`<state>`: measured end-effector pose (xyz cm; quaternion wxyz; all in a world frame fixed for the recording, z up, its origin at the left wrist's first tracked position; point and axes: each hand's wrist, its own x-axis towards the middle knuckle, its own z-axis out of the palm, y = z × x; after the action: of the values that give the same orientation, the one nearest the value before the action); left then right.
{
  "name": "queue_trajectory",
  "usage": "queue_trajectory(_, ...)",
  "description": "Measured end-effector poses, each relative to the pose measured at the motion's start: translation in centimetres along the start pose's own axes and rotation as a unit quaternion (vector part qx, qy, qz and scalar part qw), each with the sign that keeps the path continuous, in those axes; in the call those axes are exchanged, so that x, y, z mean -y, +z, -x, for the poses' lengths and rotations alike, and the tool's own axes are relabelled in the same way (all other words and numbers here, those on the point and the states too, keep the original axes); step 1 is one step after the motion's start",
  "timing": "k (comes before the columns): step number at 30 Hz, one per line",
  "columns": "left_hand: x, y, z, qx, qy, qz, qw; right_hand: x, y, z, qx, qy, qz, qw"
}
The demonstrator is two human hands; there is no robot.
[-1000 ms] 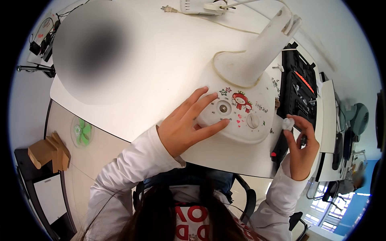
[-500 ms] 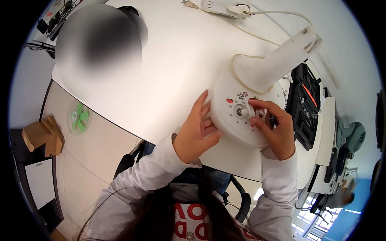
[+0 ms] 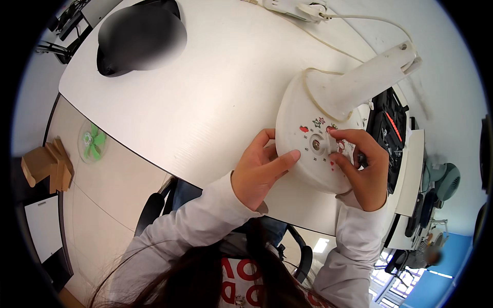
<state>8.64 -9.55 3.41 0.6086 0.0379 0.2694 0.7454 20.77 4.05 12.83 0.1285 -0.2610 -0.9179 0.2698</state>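
Note:
A white fan base [image 3: 292, 115] with an upright hollow stem [image 3: 377, 74] sits tilted on the table before me. Printed pictures and small marks ring a round dial recess [image 3: 317, 145] in its top, where a metal shaft shows. My left hand [image 3: 257, 172] grips the base's near left rim, thumb on top and fingers against the side. Between thumb and forefinger, my right hand [image 3: 372, 164] pinches a white knob [image 3: 332, 143] just right of the recess. The fingers partly hide the knob.
A black tool case [image 3: 389, 126] lies open behind my right hand. A white device [image 3: 295, 7] with a cord stands at the far edge. A black cap [image 3: 141, 38], partly blurred, is at the far left. Green fan blades [image 3: 92, 143] lie on the floor.
My left hand has closed on the base's rim with its thumb on top. The knob in my right hand has shifted right off the recess, baring the shaft. The view has shifted slightly.

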Motion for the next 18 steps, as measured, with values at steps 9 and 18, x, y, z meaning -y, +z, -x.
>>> queue_trajectory(9,0.9,-0.7,-0.6,0.013,0.011,-0.023,1.000,0.7,0.1,-1.1,0.045,-0.084,0.071,0.993)
queue_trajectory(18,1.4,-1.0,-0.6,0.011,0.026,-0.013,1.000,1.3,0.4,-1.8,0.062,0.043,0.063,0.995)
